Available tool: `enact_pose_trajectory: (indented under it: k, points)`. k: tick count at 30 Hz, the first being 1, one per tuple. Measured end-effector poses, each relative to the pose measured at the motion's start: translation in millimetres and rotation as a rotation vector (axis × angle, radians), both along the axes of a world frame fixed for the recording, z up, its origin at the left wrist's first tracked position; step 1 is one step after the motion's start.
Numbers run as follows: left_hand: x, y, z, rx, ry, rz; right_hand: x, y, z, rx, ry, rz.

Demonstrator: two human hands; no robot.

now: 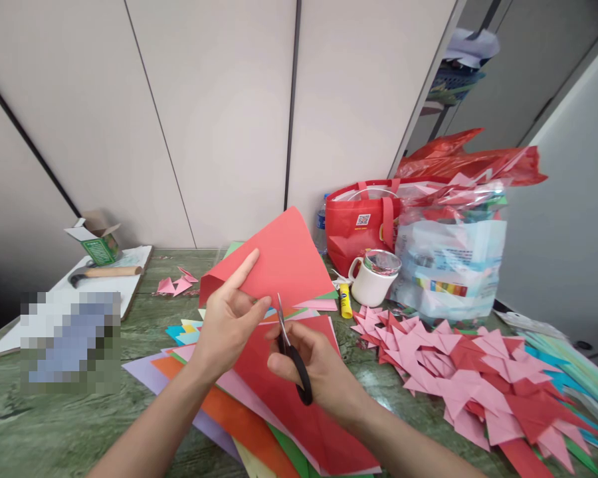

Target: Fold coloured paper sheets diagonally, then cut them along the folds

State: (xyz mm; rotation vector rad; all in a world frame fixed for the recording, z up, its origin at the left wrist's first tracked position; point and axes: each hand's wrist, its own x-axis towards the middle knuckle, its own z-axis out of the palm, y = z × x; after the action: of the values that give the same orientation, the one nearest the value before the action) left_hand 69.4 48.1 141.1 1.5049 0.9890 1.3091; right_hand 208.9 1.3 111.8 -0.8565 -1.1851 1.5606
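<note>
My left hand (234, 312) grips a folded sheet of red paper (284, 255) by its lower edge, the index finger lying along its face. In my right hand (319, 365) is a pair of scissors (296, 368) with black handles, my fingers around the loops. The blades point up at the lower edge of the red sheet, close to my left thumb. Whether they touch the paper I cannot tell. Below both hands lies a fanned stack of coloured paper (244, 425), with red, pink, orange, purple and green sheets.
Many folded pink and red paper pieces (478, 372) lie at the right. Behind them stand a white mug (373, 279), a yellow glue stick (345, 302), a red bag (353, 232) and a clear plastic bag (448, 265). A hammer (107, 271) and a small box (97, 242) lie left.
</note>
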Motion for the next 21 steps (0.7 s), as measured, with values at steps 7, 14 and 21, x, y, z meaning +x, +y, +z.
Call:
enact_pose_trajectory:
  k: [7, 14, 21]
  points:
    - [-1.1, -1.4, 2.5, 0.028, 0.051, 0.017, -0.7, -0.2, 2.0, -0.001, 0.016, 0.019]
    - [-1.3, -1.6, 2.3, 0.034, 0.039, -0.011, -0.6, -1.0, 2.5, 0.005, 0.005, 0.004]
    - [-1.9, -1.9, 1.9, 0.035, 0.029, -0.023, -1.0, -1.3, 2.3, -0.005, 0.001, -0.008]
